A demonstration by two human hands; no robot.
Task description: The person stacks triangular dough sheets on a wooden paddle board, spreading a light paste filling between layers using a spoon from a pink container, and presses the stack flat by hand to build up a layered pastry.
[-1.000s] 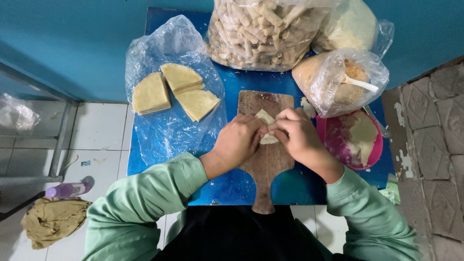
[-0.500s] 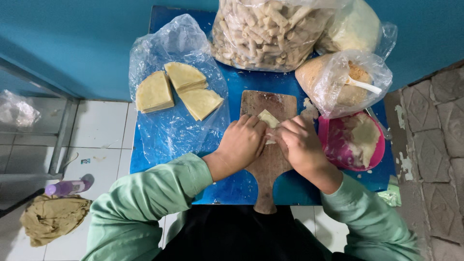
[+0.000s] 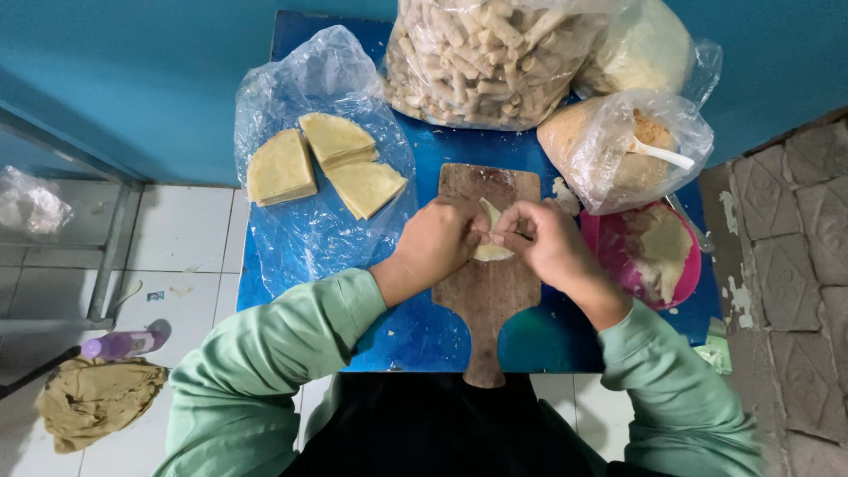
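Head view: both hands (image 3: pixel 490 243) pinch dough wrapper (image 3: pixel 491 231) betw. fingertips, over board (image 3: pixel 488 291).

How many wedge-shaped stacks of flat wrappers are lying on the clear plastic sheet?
3: left stack, upper stack and right stack, all on the plastic sheet. Each holds layers I cannot count.

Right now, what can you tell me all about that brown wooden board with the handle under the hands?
The brown wooden cutting board is a flat paddle shape, its narrow handle pointing toward the person. It looks worn and dusted with pale flour. It lies flat on the blue table. A pale dough wrapper sits on it, pinched by the left hand and the right hand, which cover its middle.
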